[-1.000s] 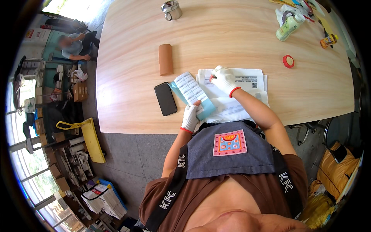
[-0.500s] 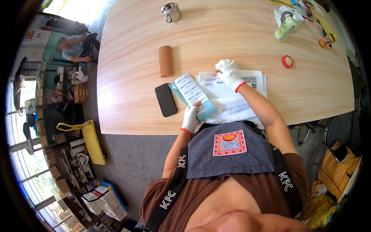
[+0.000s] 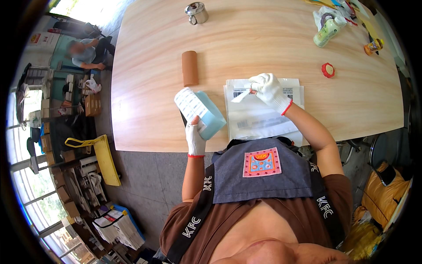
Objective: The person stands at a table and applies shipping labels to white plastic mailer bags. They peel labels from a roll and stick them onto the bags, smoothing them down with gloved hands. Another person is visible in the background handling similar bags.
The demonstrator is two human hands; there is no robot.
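Note:
My left hand (image 3: 196, 136), in a white glove with a red cuff, grips a folded strip of white labels (image 3: 190, 103) on light blue backing. The strip is raised above the table and covers most of a black phone, whose dark edge shows beside it. My right hand (image 3: 269, 91), gloved alike, pinches a small white sticker (image 3: 240, 96) by one end. That sticker hangs over the upper part of a stack of white mailing bags (image 3: 259, 115) with printed labels, lying at the near table edge in front of my apron.
Beyond the labels lies a brown cylinder (image 3: 190, 68). A steel lidded mug (image 3: 196, 13) stands at the far side. To the right are a red knob-like thing (image 3: 328, 70), a pale green bottle (image 3: 329, 32) and a small orange bottle (image 3: 373, 46). Another person (image 3: 85, 53) sits at far left.
My left hand has moved left with the label strip, now over the phone. My right hand has drawn slightly toward me and right, and a white sticker now shows in its fingers.

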